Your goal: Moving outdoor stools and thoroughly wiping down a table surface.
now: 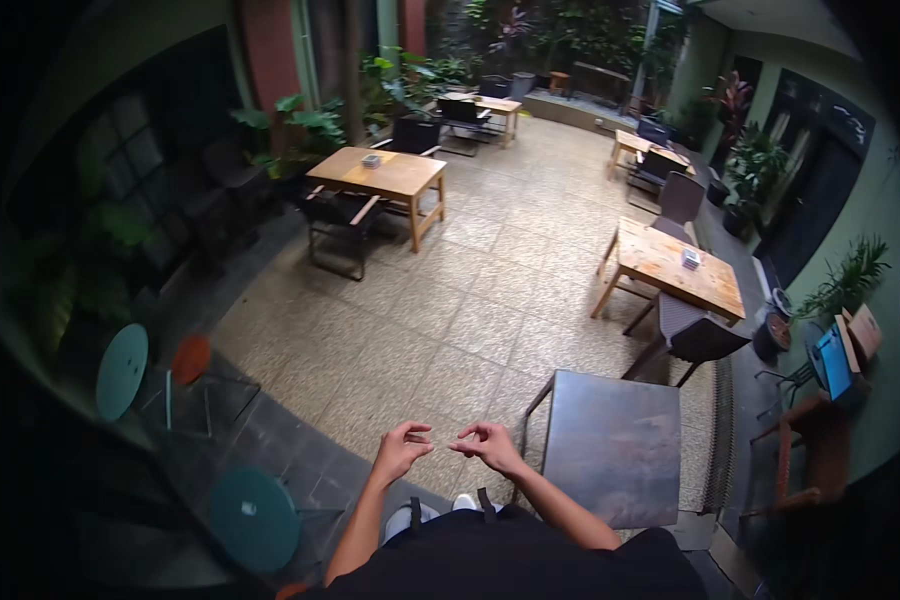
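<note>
Both hands are raised in front of my dark shirt, over the stone-paved floor [450, 315]. My left hand [403, 452] has curled fingers apart from the thumb and holds nothing. Facing it across a small gap, my right hand [489, 448] is also empty, with fingers bent and a space between them and the thumb. The two hands do not touch. Nearest to my right hand is a dark square table [615, 450]. Below the hands show the tips of my light shoes [465, 502].
A wooden table [379, 171] with black armchairs stands ahead left, another wooden table [679, 266] with dark chairs ahead right. Round teal tables [255, 517] and an orange stool [191, 360] are at the left. Further tables, potted plants and a planted wall lie beyond.
</note>
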`<action>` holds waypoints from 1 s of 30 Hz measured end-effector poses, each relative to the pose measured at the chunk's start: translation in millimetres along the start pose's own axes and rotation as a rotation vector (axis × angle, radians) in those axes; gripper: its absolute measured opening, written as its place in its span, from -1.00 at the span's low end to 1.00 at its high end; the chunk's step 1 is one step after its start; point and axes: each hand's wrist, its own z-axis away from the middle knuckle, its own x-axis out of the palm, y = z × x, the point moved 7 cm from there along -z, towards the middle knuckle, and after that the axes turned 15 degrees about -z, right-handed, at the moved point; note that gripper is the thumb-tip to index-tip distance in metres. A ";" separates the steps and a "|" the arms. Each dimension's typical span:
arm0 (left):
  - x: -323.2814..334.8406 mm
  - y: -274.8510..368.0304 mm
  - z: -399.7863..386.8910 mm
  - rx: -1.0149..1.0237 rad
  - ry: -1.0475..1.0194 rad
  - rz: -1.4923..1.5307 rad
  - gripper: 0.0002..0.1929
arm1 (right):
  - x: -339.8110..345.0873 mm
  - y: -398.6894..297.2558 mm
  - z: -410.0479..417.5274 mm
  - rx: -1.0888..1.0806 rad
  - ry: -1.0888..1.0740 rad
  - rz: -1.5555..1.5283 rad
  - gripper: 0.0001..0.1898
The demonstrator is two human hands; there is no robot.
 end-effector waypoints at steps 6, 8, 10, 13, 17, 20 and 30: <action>1.8 23.8 -115.7 -0.106 -0.121 -0.183 -0.70 | -83.0 -29.4 -98.6 -0.024 0.229 -0.113 -0.66; -6.9 15.6 -160.0 -0.076 -0.113 -0.264 -0.67 | -107.1 -28.9 -139.0 -0.004 0.262 -0.185 -0.70; -16.2 11.8 -209.4 -0.111 -0.107 -0.310 -0.68 | -132.8 -18.2 -186.1 0.054 0.280 -0.265 -0.72; -24.7 2.1 -298.7 -0.106 -0.109 -0.319 -0.68 | -162.5 -26.2 -254.8 0.119 0.290 -0.241 -0.72; -27.2 22.3 -436.6 -0.025 -0.176 -0.357 -0.67 | -206.3 -56.4 -344.9 0.226 0.397 -0.314 -0.72; -11.6 46.3 -541.3 0.047 -0.260 -0.387 -0.66 | -239.6 -103.0 -409.0 0.159 0.387 -0.284 -0.71; 139.9 176.1 -831.7 0.360 -0.663 -0.314 -0.63 | -431.0 -186.7 -566.3 -0.012 0.686 -0.394 -0.75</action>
